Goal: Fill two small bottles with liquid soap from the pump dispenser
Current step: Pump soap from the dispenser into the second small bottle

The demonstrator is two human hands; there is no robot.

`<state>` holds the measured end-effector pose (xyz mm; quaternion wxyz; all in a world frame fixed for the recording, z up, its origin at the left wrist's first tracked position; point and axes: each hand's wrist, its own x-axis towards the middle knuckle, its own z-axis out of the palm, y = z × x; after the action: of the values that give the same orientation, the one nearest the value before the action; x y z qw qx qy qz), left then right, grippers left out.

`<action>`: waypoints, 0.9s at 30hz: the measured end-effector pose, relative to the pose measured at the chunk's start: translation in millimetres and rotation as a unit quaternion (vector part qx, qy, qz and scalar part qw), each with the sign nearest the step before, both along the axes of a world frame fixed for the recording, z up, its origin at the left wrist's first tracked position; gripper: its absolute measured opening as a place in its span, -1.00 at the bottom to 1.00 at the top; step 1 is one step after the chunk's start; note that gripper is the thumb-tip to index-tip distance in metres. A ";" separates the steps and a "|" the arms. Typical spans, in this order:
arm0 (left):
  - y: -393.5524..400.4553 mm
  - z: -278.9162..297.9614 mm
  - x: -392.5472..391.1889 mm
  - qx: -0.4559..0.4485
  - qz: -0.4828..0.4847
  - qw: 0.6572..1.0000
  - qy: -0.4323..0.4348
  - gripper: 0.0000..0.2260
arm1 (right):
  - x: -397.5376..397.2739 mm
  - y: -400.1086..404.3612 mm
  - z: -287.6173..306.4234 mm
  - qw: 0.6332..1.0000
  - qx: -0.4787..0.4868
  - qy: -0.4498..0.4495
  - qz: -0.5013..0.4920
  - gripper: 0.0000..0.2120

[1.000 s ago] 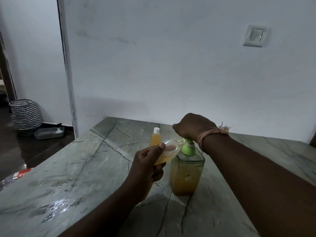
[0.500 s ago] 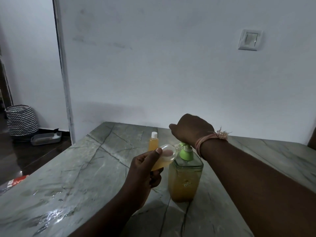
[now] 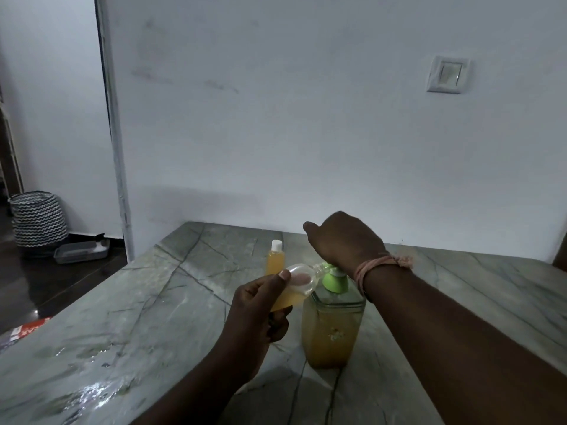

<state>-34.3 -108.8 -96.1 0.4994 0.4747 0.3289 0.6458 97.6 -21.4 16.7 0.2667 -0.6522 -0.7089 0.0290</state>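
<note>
While the left hand (image 3: pixel 254 311) grips the tilted small bottle (image 3: pixel 296 285), long axis running up-right, its mouth meets the spout of the pump dispenser (image 3: pixel 333 326) on the tabletop (image 3: pixel 138 317). Right hand (image 3: pixel 343 240) covers the pump head; finger pose hidden. Capped second bottle (image 3: pixel 275 257) stands behind.

The right hand (image 3: pixel 343 240) hides the pump head — its fingers unseen, grip unclear.

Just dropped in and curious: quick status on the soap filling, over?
Left hand grips small bottle, tilted, mouth at spout. Right hand on pump dispenser head. Capped bottle stands behind. Nothing in the way.
</note>
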 end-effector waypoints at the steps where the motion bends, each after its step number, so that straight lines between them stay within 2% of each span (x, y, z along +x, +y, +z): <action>1: 0.6 -1.3 0.2 -0.001 0.000 1.000 0.001 -0.72 | 0.6 0.5 -2.3 1.000 -0.016 0.016 0.001 -0.64; 6: 0.5 -3.6 1.5 -0.009 -0.002 1.000 -0.006 -0.73 | 2.5 -1.0 -4.8 1.000 -0.024 -0.012 -0.010 -0.67; 10: -1.1 0.3 0.0 -0.002 -0.006 1.000 -0.015 -0.72 | -2.8 -4.9 8.7 0.995 0.024 -0.097 -0.016 -0.72; 15: 1.4 -2.5 -1.3 -0.002 -0.006 1.000 -0.006 -0.70 | -0.2 -2.0 -6.1 1.000 0.004 0.021 -0.021 -0.66; 19: 0.3 -3.4 0.5 -0.012 -0.005 1.000 -0.010 -0.68 | 0.7 -0.7 -9.7 1.000 -0.009 0.014 -0.020 -0.65; 24: -2.1 -0.9 -1.2 -0.005 -0.009 1.000 -0.015 -0.71 | -1.3 -6.2 7.0 0.998 0.021 -0.063 -0.024 -0.71; 27: 1.3 -3.2 -2.4 -0.003 -0.008 1.000 -0.012 -0.70 | -0.2 -6.8 -2.3 0.999 0.024 0.013 -0.025 -0.66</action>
<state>-36.6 -107.4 -99.4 0.5101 0.4679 0.3213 0.6463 97.4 -28.2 14.4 0.2917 -0.6629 -0.6894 0.0139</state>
